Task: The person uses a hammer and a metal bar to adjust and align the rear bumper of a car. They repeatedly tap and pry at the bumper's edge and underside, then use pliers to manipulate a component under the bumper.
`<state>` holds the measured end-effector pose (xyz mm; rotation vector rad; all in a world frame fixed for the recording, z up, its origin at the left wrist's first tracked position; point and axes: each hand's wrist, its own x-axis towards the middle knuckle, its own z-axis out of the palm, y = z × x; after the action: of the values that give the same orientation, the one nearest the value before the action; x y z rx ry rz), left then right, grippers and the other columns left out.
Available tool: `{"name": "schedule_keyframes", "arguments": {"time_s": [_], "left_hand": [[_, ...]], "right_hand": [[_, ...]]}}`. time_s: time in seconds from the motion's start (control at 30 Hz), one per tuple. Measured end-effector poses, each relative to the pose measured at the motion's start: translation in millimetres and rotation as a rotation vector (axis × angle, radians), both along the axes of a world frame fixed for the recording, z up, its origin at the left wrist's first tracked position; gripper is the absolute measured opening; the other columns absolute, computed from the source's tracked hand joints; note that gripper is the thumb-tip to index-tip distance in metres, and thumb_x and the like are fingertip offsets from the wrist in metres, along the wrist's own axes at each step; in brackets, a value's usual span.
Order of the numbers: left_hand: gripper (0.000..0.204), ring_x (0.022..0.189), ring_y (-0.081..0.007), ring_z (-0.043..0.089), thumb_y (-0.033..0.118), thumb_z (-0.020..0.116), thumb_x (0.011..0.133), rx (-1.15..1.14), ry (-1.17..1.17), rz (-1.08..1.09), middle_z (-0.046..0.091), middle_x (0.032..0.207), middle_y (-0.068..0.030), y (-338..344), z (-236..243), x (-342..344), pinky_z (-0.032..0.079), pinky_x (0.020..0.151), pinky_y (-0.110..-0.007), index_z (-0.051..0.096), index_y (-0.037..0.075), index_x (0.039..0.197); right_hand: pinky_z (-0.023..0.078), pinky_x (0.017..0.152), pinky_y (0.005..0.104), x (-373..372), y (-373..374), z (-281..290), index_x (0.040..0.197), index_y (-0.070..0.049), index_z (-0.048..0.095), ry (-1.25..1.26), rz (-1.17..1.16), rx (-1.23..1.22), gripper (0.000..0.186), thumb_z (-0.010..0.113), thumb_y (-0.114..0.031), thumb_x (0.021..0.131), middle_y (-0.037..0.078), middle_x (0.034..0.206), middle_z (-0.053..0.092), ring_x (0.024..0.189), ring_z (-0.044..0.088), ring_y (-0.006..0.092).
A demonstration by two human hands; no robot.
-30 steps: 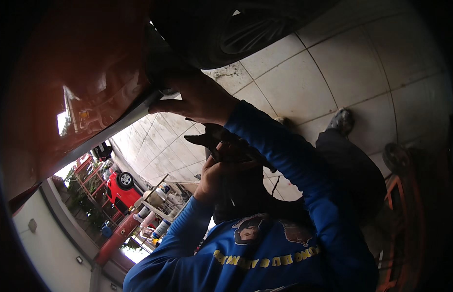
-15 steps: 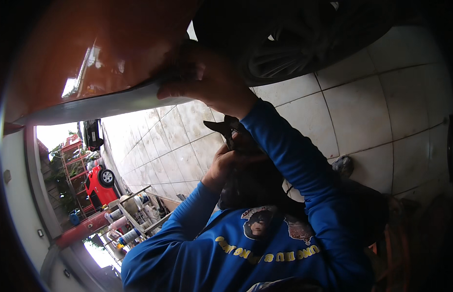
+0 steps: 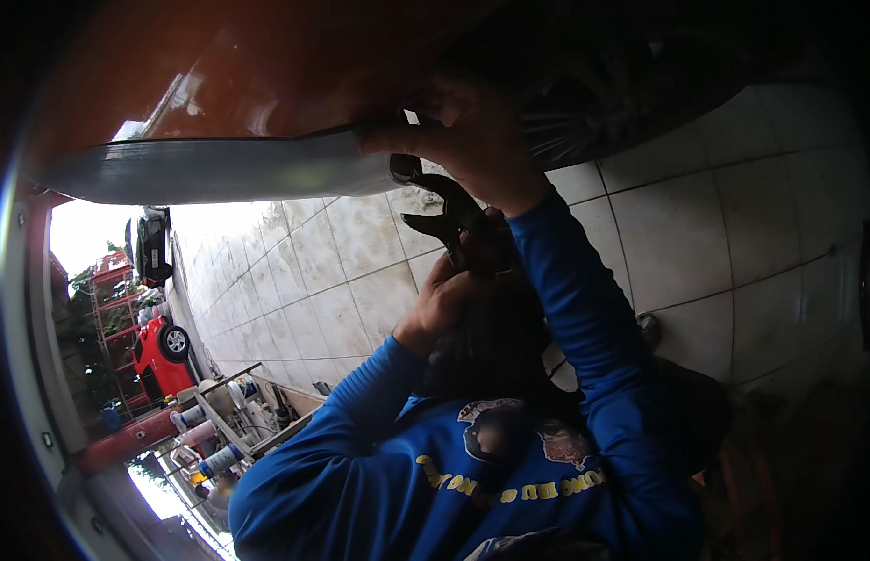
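In my left hand point(image 3: 442, 304) is a pair of dark metal pliers point(image 3: 451, 227), its jaws apart and pointing left. The fingers wrap its handles, which are partly lost in shadow. The upper jaw reaches close to a small dark piece point(image 3: 404, 168) at the end of the car's grey lower edge point(image 3: 239, 168); whether they touch I cannot tell. My right hand point(image 3: 486, 154) is closed at the corner of the orange car body point(image 3: 295, 84), beside the wheel. Its thumb lies along the grey lower edge, while the other fingers fade into darkness.
A dark wheel point(image 3: 584, 122) stands just right of my right hand. Pale floor tiles point(image 3: 678, 224) spread below the car. At the left, a rack with bottles and tools point(image 3: 239, 421) stands near a red car point(image 3: 164, 355), with a black car point(image 3: 153, 248) farther off.
My right hand has shifted right along the car's lower edge. The pliers have come up nearer to that edge, and both their jaws now show, spread apart. The whole view has tilted slightly.
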<state>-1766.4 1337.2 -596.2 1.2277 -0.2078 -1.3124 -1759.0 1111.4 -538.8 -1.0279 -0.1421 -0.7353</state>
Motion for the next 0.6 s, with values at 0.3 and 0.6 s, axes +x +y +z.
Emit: {"name": "schedule_keyframes", "arguments": {"time_s": [0.3,0.6], "left_hand": [[0.052,0.129,-0.0243,0.057,-0.001,0.055,0.094,-0.028,-0.605,0.086,0.056,0.141,-0.0164,-75,44,-11,0.047,0.110,-0.038,0.045,-0.007,0.145],[0.011,0.100,-0.0241,0.063,0.000,0.076,0.086,-0.018,-0.955,0.239,0.065,0.113,-0.0175,-94,43,-15,0.052,0.085,-0.036,0.071,0.001,0.096]], "right_hand": [[0.054,0.106,0.0365,-27,-33,3,0.141,-0.002,0.054,0.092,0.052,-0.190,0.061,0.082,-0.001,0.086,0.011,0.132,0.064,0.123,0.064,0.0224],[0.055,0.099,0.0326,-34,-30,6,0.129,0.001,0.063,0.153,-0.215,-0.424,0.046,0.082,-0.012,0.089,0.010,0.118,0.072,0.112,0.068,0.0177]]}}
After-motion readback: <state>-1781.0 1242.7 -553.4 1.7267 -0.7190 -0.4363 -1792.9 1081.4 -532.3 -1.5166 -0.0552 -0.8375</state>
